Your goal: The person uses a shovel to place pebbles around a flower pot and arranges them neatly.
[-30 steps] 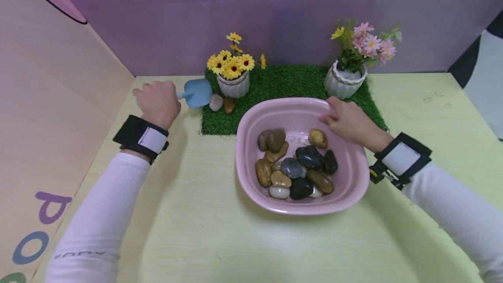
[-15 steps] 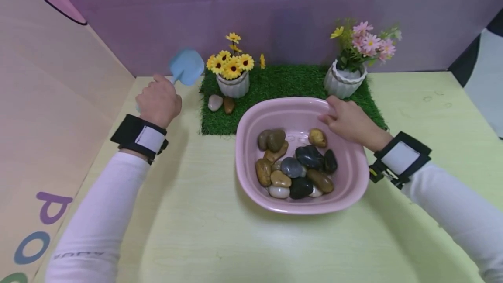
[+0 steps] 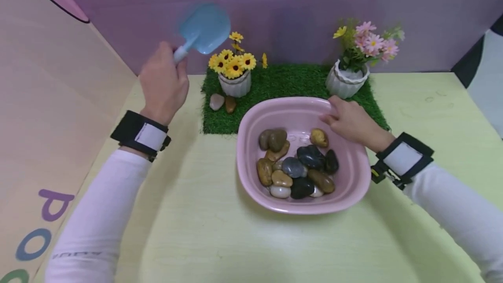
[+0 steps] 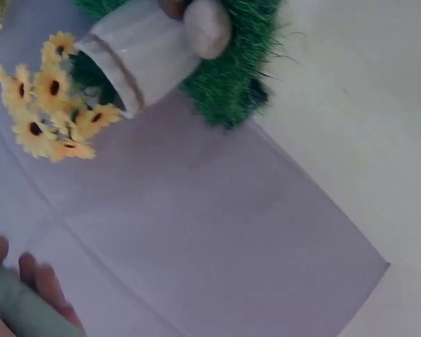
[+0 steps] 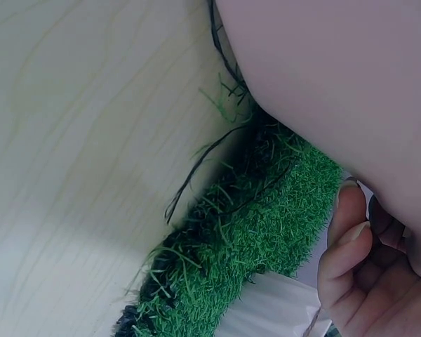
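Blue scoop [image 3: 207, 29]: gripped by left hand [image 3: 164, 84], extending rightward beyond it.
Pink basin [image 3: 302, 209]: far-right rim held by right hand [image 3: 351, 121].
Stones [image 3: 292, 167]: in basin, mostly left of right hand.

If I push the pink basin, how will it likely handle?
The pink basin is probably heavy, given the many stones inside. Its smooth, evenly curved shape suggests stiffness. The stones look rounded and glossy, so some may slide or roll if it tilts.
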Motion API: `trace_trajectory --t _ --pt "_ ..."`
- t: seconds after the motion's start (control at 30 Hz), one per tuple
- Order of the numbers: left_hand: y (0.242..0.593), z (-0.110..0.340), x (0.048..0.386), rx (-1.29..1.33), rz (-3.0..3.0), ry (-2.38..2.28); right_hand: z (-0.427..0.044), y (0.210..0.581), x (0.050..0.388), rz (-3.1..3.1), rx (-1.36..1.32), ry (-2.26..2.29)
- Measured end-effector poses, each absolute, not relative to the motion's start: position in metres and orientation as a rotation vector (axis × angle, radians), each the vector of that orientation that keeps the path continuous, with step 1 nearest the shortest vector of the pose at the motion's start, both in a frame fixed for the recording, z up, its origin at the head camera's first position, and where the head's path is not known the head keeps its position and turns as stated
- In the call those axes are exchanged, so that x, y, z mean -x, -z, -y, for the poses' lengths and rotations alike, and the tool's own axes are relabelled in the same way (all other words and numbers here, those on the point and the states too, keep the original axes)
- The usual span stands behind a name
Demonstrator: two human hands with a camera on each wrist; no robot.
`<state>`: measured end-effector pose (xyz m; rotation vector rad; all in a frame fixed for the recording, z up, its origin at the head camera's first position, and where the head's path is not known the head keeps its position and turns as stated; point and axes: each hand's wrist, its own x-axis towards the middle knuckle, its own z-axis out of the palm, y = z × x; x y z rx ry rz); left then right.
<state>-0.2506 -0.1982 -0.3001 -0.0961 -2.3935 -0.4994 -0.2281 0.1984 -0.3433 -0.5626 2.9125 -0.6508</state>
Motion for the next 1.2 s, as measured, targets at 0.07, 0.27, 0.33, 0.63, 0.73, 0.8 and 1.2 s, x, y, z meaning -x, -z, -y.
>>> trace_trajectory --t 0.07,0.27,0.33,0.63,0.73,0.8,1.2 --pt "0.298 0.192 0.247 0.175 2.399 0.477 -0.200 0.344 0.228 -2.915 0.565 0.655" --pt "0.294 0.175 0.237 0.303 2.468 0.441 -0.201 0.345 0.228 -2.915 0.570 0.668" --pt "0.293 0.170 0.235 0.341 2.477 0.426 -0.201 0.345 0.228 -2.912 0.567 0.670" --pt "0.290 0.150 0.227 0.569 2.484 0.239 -0.200 0.345 0.229 -2.908 0.567 0.667" --pt "0.289 0.142 0.224 0.631 2.468 0.216 -0.201 0.345 0.229 -2.916 0.562 0.661" --pt "0.289 0.138 0.222 0.658 2.468 0.206 -0.201 0.345 0.229 -2.925 0.570 0.653" --pt "0.296 0.122 0.211 0.675 2.376 -0.093 -0.200 0.345 0.229 -2.917 0.555 0.653"
